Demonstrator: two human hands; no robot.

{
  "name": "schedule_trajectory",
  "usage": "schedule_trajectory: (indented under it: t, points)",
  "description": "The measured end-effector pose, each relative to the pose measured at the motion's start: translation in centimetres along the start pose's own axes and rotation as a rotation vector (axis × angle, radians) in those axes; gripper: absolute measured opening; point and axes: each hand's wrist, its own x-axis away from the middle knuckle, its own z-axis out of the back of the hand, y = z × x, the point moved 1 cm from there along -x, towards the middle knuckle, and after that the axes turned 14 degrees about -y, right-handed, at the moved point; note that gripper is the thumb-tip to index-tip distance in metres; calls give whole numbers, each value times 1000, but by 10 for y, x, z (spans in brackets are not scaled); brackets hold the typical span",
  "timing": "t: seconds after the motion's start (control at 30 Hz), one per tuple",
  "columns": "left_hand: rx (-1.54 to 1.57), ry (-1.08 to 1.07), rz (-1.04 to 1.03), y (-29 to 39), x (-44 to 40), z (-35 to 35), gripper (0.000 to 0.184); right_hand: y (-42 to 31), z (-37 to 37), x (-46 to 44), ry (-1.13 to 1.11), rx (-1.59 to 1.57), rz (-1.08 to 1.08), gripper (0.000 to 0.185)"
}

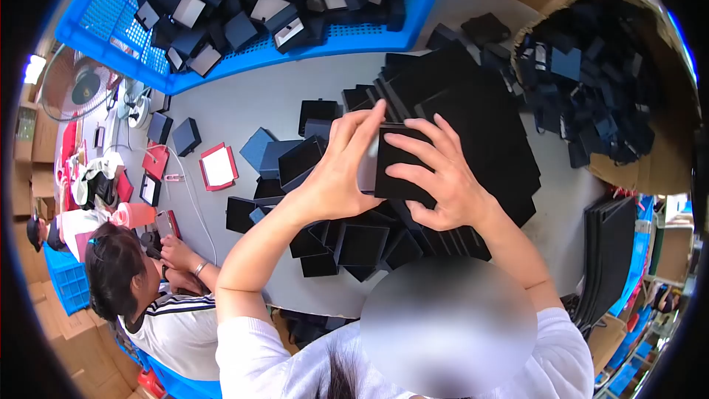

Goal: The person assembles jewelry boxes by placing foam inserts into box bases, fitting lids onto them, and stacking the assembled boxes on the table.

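Note:
A small black box [395, 183] with a pale inner side showing at its left is between my two hands. My left hand [332, 174] grips its left side, with the thumb at the lower edge and the fingers at the upper edge. Bent fingers of my right hand [450, 177] lie over its dark face, and the thumb is below. Under and beyond the hands is a stack of large black sheets [491, 133]. Near my left forearm lie several loose small boxes, among them a black one [362, 244] and a dark blue one [277, 157].
A blue crate [159, 66] full of small boxes stands at the back. At right, a large carton [613, 170] holds many dark pieces. A red-edged white tray [218, 166] lies left on the table. Another person [148, 288] sits at left, hands on the table. A fan [81, 85] stands behind.

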Motion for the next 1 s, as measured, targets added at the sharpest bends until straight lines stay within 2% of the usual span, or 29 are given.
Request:
schedule_trajectory:
  t: [0.1, 0.17, 0.23, 0.27, 0.3, 0.37, 0.4, 0.43, 0.5, 0.53, 0.57, 0.63, 0.67, 0.7, 0.77, 0.8, 0.83, 0.87, 0.9, 0.93, 1.0]
  points:
    - [63, -20, -62, 12, -6, -20, 117, -15, 9, 14, -32, -27, -23, 39]
    - [148, -46, -64, 26, -10, -34, 119, -19, 8, 30, -64, -25, -64, 42]
    - [163, -44, -42, 37, -13, -38, 120, -24, 13, 41, -38, 100, -201, 51]
    - [148, -75, -106, 35, -15, -42, 118, -22, 9, 47, -18, 80, -255, 62]
    - [149, -94, -119, 39, -18, -46, 118, -23, 2, 52, -6, 84, -276, 62]
    - [179, -27, -298, 50, -19, -54, 117, -29, -12, 56, -17, 47, -265, 66]
    - [278, -10, -256, 55, -17, -59, 115, -27, -13, 57, 33, -74, -261, 67]
    - [284, 25, -208, 59, -16, -64, 108, -23, -12, 59, 178, -126, -227, 61]
    - [448, 94, -21, 56, -20, -75, 100, -15, -14, 61, 585, -445, -151, 53]
    - [787, 112, 51, 59, -15, -77, 97, -17, -20, 58, 655, -401, -374, 49]
    - [890, 142, -14, 50, -13, -76, 97, -19, -20, 53, 648, -404, -429, 46]
    - [711, 137, 92, 53, -3, -69, 99, -20, -33, 50, 445, -1013, -312, 50]
    - [491, 74, 231, 57, 1, -63, 101, -17, -40, 52, 405, -689, -192, 54]
    - [460, -15, 363, 56, 6, -55, 102, -15, -36, 53, 442, -597, -167, 50]
    - [-230, -76, 320, 44, 18, -31, 105, 35, -20, 68, 530, -410, -364, 45]
    - [-373, 17, 440, 60, 17, -18, 109, 73, -14, 79, 607, -289, -549, 47]
    - [-487, 82, 458, 68, 11, -12, 107, 117, -12, 93, 674, -164, -733, 48]
    - [-497, 54, 360, 70, 1, -13, 104, 164, -20, 109, 684, 32, -878, 52]
    - [-505, 31, 264, 73, -13, -16, 101, 196, -20, 117, 596, -87, -1113, 57]
    - [-556, -33, 211, 70, -34, -27, 98, 224, -23, 123, 430, -24, -1208, 67]
    - [-661, -84, 141, 45, -79, -65, 93, 216, -3, 113, 388, 43, -1246, 71]
